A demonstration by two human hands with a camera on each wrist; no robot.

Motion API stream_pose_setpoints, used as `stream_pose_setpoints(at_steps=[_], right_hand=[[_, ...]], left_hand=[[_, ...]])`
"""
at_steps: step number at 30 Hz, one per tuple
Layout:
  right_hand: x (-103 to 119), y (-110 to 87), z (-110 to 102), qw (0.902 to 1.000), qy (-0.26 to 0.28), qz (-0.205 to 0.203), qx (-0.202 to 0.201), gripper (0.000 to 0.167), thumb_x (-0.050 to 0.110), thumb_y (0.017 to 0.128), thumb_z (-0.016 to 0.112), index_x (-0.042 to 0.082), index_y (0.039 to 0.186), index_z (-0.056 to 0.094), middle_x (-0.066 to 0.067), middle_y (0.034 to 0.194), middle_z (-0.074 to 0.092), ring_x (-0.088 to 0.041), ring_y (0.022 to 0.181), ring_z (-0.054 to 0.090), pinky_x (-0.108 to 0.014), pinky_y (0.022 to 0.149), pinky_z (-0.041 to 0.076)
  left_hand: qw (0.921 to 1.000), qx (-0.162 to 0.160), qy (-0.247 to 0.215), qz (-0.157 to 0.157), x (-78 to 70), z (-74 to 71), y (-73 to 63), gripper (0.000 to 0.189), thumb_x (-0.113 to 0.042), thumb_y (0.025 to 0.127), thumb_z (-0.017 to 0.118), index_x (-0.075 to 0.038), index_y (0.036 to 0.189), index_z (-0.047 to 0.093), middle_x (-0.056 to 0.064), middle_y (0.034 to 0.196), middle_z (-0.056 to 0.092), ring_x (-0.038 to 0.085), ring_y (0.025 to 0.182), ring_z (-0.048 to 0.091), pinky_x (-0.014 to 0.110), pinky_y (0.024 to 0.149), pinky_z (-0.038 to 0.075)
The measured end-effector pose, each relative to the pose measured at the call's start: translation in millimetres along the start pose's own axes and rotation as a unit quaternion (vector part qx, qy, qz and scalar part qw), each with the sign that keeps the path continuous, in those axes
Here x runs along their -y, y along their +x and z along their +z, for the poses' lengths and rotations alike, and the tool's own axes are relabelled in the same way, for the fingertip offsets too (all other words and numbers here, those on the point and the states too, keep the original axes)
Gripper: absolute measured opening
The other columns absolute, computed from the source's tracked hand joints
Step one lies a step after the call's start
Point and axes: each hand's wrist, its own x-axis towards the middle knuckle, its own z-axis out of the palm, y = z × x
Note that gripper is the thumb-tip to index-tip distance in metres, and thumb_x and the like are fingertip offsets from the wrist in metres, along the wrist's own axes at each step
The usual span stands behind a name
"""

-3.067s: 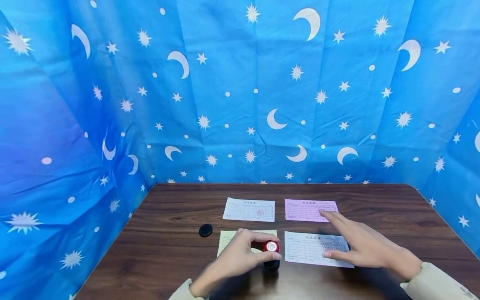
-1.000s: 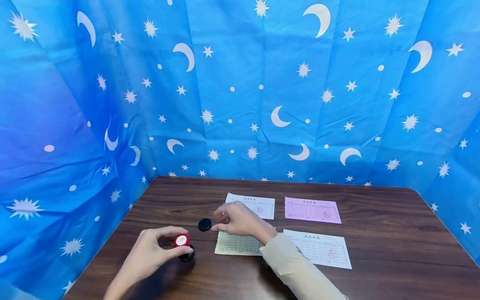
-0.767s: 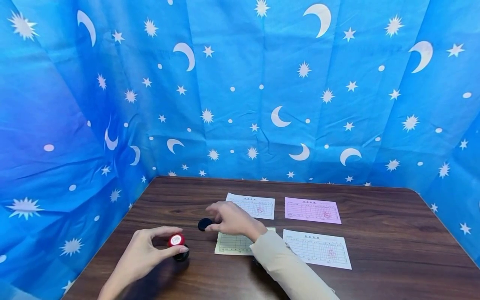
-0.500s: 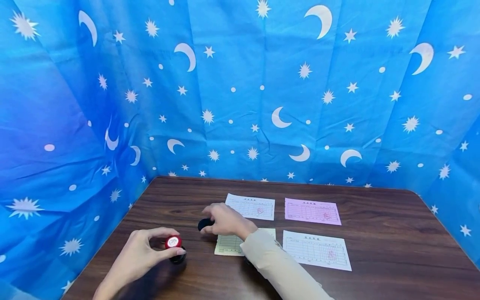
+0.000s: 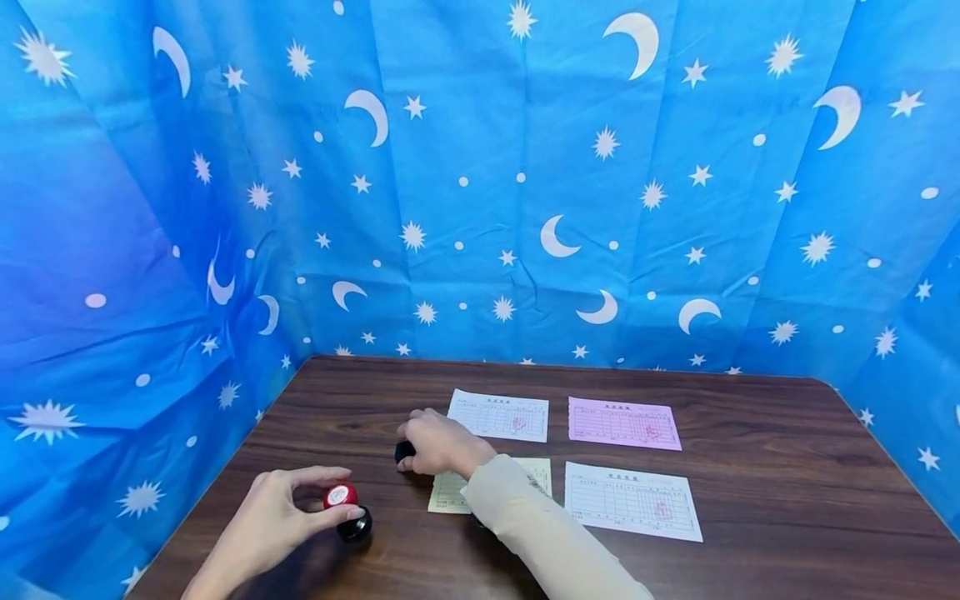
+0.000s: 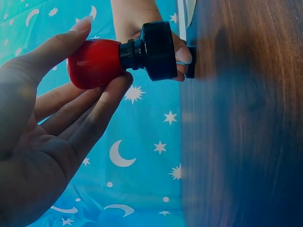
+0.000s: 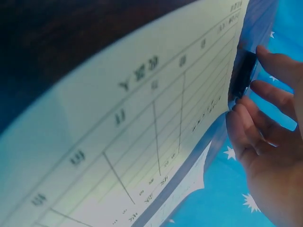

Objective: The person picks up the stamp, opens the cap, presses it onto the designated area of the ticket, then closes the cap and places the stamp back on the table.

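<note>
My left hand (image 5: 262, 517) pinches the red handle of a stamp (image 5: 341, 495) between thumb and fingers, off the table at the front left. In the left wrist view the black base of the stamp (image 6: 158, 52) points toward the tabletop. Farther back, my right hand (image 5: 442, 442) grips a round black cap (image 5: 403, 452) lying beside the slips. The right wrist view shows the thumb and fingertips at the edges of that cap (image 7: 244, 75). My right sleeve covers part of a yellow-green form slip (image 5: 450, 493).
Behind the yellow slip lies a white form slip (image 5: 498, 410); a pink slip (image 5: 618, 423) and another white slip (image 5: 622, 500) are to the right. These three bear red stamp marks. A blue star-and-moon curtain (image 5: 480, 275) encloses the brown wooden table (image 5: 750, 467).
My right hand has come from the right-hand slips over to the black cap and taken hold of it. My left hand has carried the stamp left, away from the slips.
</note>
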Motion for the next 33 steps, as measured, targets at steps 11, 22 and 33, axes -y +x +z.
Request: stream_pose_setpoints(at_steps=[11,22,33], right_hand=[[-0.9,3.3,4.1,0.9999,0.015,-0.004,-0.007,0.028,0.034,0.096,0.077,0.017,0.118,0.077,0.002,0.104,0.067,-0.007,0.087,0.053,-0.021,0.077,0.048],[-0.4,9.3,1.1,0.9986,0.045,0.016,0.020,0.031,0.033,0.096,0.077,0.014,0.121,0.077,-0.001,0.112,0.069,-0.009,0.090,0.059,-0.022,0.076,0.050],[-5.4,4.6,-13.6,0.9955,0.093,0.018,0.001,0.035,0.030,0.096,0.077,0.010,0.126,0.076,-0.003,0.118,0.077,-0.007,0.087,0.061,-0.019,0.073,0.049]], left_hand=[[0.9997,-0.011,0.016,-0.014,-1.5,1.4,-1.0,0.052,-0.048,0.074,0.093,-0.015,0.112,0.082,-0.002,0.098,0.080,0.008,0.079,0.067,0.021,0.067,0.056],[0.9998,-0.017,0.001,-0.014,-0.5,2.1,-0.3,0.047,-0.044,0.074,0.094,-0.014,0.109,0.082,0.000,0.095,0.080,0.004,0.071,0.069,0.021,0.065,0.058],[0.9992,-0.036,-0.014,0.014,-0.7,4.3,0.2,0.040,-0.044,0.076,0.093,-0.018,0.104,0.082,-0.003,0.091,0.080,0.001,0.070,0.070,0.020,0.065,0.057]])
